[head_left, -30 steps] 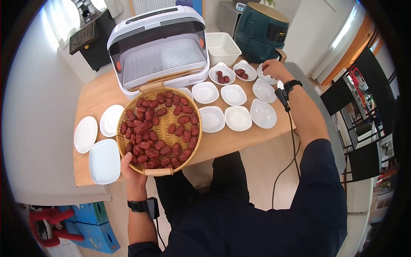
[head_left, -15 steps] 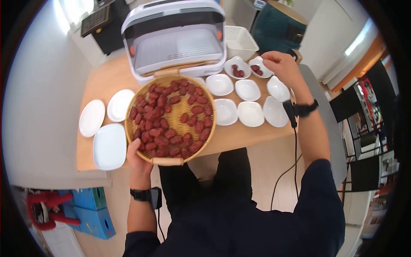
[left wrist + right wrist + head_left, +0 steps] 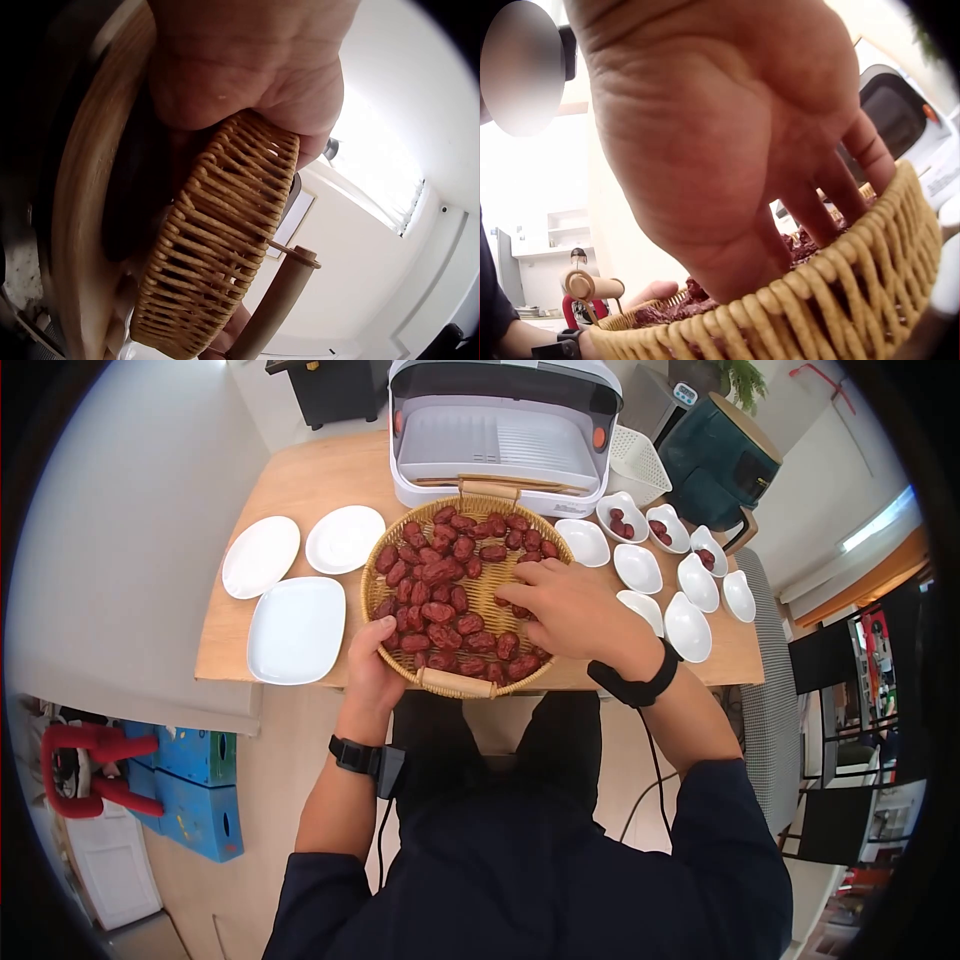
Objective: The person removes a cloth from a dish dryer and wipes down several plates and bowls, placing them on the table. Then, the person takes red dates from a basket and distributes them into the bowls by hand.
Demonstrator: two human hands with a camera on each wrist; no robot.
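My left hand [image 3: 372, 672] grips the near-left rim of a round wicker basket [image 3: 430, 685], thumb over the edge and fingers beneath. In the left wrist view the woven side of the basket [image 3: 217, 240] stands against the palm. Wrinkled dark red dates [image 3: 440, 612] fill much of the basket, with bare weave in the middle and at the far right. My right hand [image 3: 580, 610] reaches over the right rim, fingertips down among the dates. In the right wrist view its spread fingers [image 3: 810, 210] point into the basket; their tips are hidden.
Small white bowls stand on the right; a back-row bowl [image 3: 622, 506], its neighbour [image 3: 682, 542] and a third bowl [image 3: 716, 546] hold dates. White plates [image 3: 262, 555] lie at left. Behind stand a white appliance [image 3: 500, 430], a perforated basket [image 3: 640, 465] and a green air fryer [image 3: 720, 455].
My right hand has come back from the far-right bowls into the wicker basket. Dates now show in the third bowl, where the hand was. The view has shifted, and the left hand keeps its hold.
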